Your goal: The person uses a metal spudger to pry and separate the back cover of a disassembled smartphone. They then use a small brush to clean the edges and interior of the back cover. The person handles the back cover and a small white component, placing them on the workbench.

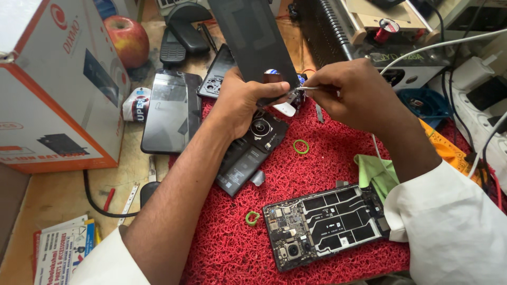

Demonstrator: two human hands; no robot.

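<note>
we had the dark back panel [253,42] up off the red mat [327,158], tilted away from us, our left hand [240,103] pinching its lower edge with thumb pressed on the near face; our right hand [351,92] was closed in a fine pinch on slim metal tweezers [306,88], tips meeting the panel's bottom corner; the sound way, as we judged it, was a light, shallow bite with the tips, the left grip steady and close to the work so the panel would not flex; a small white piece [287,109] sat just below the tips; under the left hand lay a stripped phone frame [251,153], and near us an opened phone [325,224] with its boards bare; two green rings [301,146] lay loose on the mat; room was tight: a dark handset [171,111] to the left, a cardboard box [53,84] beyond it, cables and a power strip [483,113] crowding the right, a green cloth [375,171] by the right sleeve; the freest space was the mat's middle
</note>
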